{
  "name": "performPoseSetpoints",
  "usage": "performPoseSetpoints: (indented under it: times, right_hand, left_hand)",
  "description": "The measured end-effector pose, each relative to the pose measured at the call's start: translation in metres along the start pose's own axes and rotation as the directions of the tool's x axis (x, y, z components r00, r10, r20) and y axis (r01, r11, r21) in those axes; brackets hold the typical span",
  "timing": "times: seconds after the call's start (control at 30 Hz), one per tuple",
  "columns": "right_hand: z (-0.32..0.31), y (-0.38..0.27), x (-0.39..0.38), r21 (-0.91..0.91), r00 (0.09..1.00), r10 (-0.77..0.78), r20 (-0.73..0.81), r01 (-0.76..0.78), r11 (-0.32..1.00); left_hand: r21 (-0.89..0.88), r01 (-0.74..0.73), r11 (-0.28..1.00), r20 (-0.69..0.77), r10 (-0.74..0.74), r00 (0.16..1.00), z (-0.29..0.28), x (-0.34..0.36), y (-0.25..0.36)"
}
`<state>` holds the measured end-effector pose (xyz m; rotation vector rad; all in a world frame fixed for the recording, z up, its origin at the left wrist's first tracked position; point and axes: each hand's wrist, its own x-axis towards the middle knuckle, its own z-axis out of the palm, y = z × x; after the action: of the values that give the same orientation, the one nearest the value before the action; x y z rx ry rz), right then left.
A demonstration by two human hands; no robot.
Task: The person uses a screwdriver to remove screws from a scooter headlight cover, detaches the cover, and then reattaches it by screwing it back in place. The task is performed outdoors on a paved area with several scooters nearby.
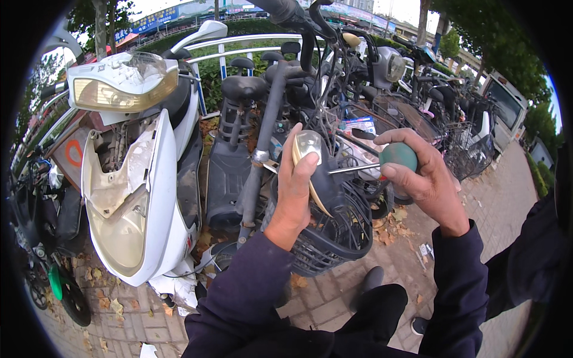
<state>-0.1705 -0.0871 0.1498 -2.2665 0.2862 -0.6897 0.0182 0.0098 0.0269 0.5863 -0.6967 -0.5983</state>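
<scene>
My left hand [291, 191] is closed around a small headlight [308, 142] with a clear lens and a yellowed edge, thumb across its front. My right hand [431, 182] grips a screwdriver by its round green handle [400, 157]. The metal shaft points left, its tip close to the dark lower part of the headlight; whether it touches a screw I cannot tell. Just beneath both hands is a black bicycle basket [343, 241]. Dark cables [325, 77] hang from the handlebar above the headlight.
A damaged white scooter [170, 197] with a cracked front stands on the left. Between it and me rises a worn grey tube [265, 131]. More parked bikes [441, 95] line the right, with a white van [501, 107] beyond. Another person's dark sleeve [531, 250] is at the right edge.
</scene>
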Motion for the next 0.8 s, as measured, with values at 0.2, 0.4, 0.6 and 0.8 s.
performPoseSetpoints:
  times: [0.2, 0.4, 0.6, 0.8]
  right_hand:
    - [0.0, -0.005, 0.011, -0.023, 0.998, -0.059, -0.013, 0.059, 0.998]
    - [0.006, 0.0, 0.015, -0.071, 0.985, -0.171, 0.023, 0.172, 0.982]
    - [0.009, 0.01, 0.017, -0.089, 0.967, -0.252, -0.036, 0.248, 0.965]
    - [0.009, 0.012, 0.015, -0.033, 0.975, -0.221, -0.007, 0.22, 0.975]
  left_hand:
    - [-0.111, 0.231, 0.967, 0.15, -0.213, 0.965, -0.013, 0.018, 0.02]
    - [-0.106, 0.303, 0.947, 0.122, -0.29, 0.949, -0.018, 0.021, 0.022]
    - [-0.109, 0.297, 0.949, 0.087, -0.289, 0.953, -0.017, 0.021, 0.02]
    - [-0.14, 0.304, 0.942, 0.094, -0.293, 0.951, -0.018, 0.019, 0.019]
